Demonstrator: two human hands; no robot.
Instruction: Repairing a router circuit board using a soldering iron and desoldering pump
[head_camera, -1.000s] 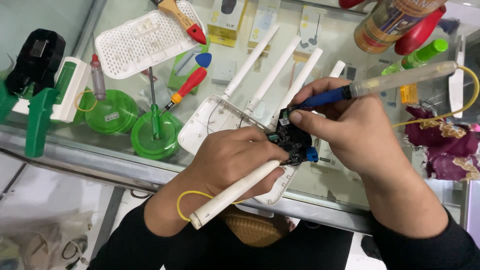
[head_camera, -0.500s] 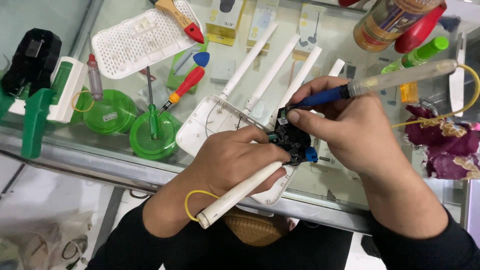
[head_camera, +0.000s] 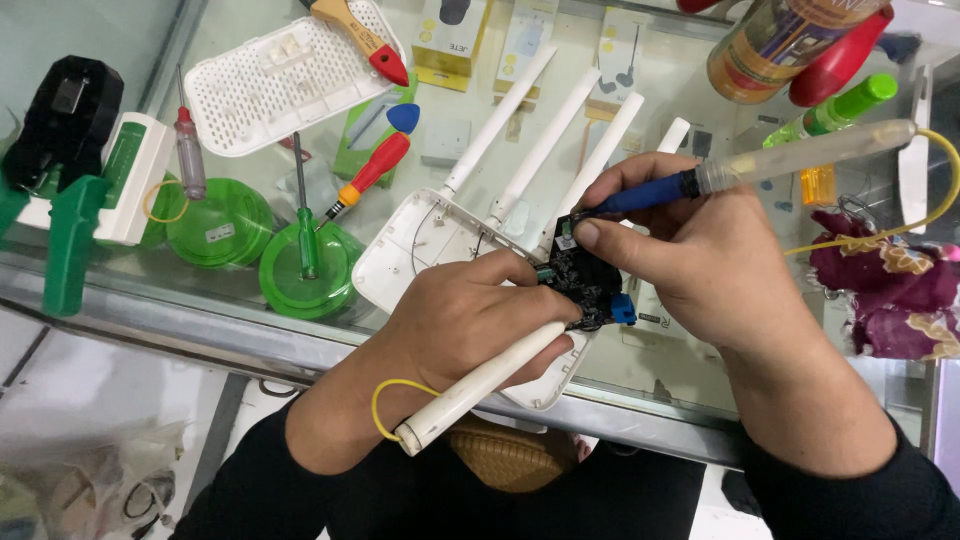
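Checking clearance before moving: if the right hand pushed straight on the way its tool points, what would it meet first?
The right hand aims its blue-handled tool down-left at the black circuit board; that comes first, the tip seemingly touching already, though depth is unclear.

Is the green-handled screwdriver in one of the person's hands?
No, the green-handled screwdriver lies on a round green lid on the glass counter, away from both hands.

My two arms, dark sleeves

I see black long sleeves covering both forearms, pushed back from the wrists; left hand (head_camera: 470, 325) and right hand (head_camera: 700, 255) are bare, ringless.
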